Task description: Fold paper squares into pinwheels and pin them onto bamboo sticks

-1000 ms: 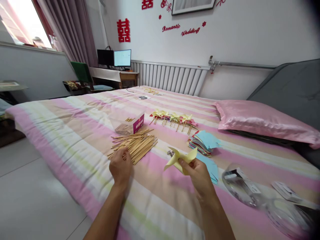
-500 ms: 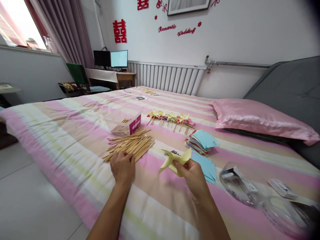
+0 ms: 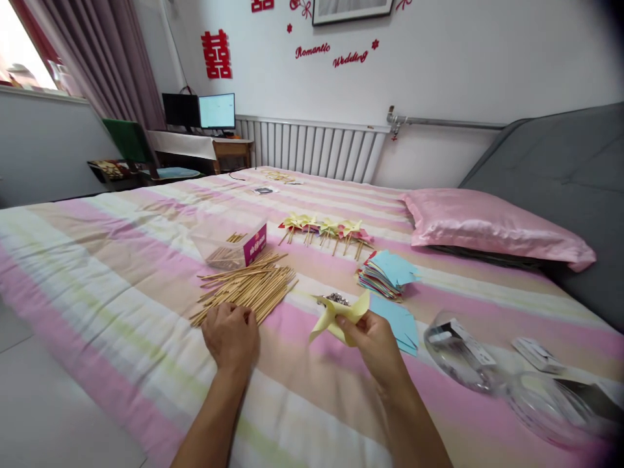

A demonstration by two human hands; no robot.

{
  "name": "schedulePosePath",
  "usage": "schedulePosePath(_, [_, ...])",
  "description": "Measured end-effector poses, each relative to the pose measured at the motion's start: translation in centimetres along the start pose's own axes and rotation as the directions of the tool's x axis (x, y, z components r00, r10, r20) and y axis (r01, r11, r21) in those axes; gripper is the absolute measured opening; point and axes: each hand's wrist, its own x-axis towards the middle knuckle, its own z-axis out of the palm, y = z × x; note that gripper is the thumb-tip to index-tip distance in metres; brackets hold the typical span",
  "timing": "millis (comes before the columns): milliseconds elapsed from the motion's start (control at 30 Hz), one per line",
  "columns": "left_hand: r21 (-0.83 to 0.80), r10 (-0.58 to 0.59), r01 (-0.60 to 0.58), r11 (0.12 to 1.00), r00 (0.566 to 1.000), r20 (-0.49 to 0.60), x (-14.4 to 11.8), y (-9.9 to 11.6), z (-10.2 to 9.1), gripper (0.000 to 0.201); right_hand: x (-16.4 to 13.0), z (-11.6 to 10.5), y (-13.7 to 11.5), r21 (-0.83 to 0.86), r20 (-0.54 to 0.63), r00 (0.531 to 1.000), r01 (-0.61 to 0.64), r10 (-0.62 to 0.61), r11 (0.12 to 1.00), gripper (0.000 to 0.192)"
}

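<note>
My right hand pinches a pale yellow paper pinwheel between thumb and fingers, above the bedspread. Just behind the pinwheel, partly covered by it, lies a small heap of silvery metal bits. My left hand rests at the near edge of a pile of thin wooden sticks. Its fingers are curled in and touch the pile; what is between the fingertips is hidden. Behind the sticks stands a clear plastic box with a purple label, some sticks inside.
Finished pinwheels on sticks lie in a row further back. To the right are a stack of coloured paper, blue sheets and a clear round container. A pink pillow is at the right of the striped bedspread.
The view has shifted slightly to the right. My left hand stays at the near edge of the sticks, and my right hand still holds the pinwheel, now tilted a little flatter.
</note>
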Motion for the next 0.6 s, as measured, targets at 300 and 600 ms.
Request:
schedulePosePath(300, [-0.02, 0.007, -0.007, 1.0, 1.0, 0.027, 0.03, -0.45, 0.3, 0.019, -0.22, 0.88, 0.11, 0.022, -0.055, 0.998, 0.014, -0.013, 1.0, 0.045])
schedulePosePath(600, [-0.008, -0.004, 0.004, 1.0, 0.999, 0.034, -0.06, -0.25, -0.01, 0.019, -0.11, 0.65, 0.14, 0.053, -0.072, 0.997, 0.01, -0.006, 0.999, 0.044])
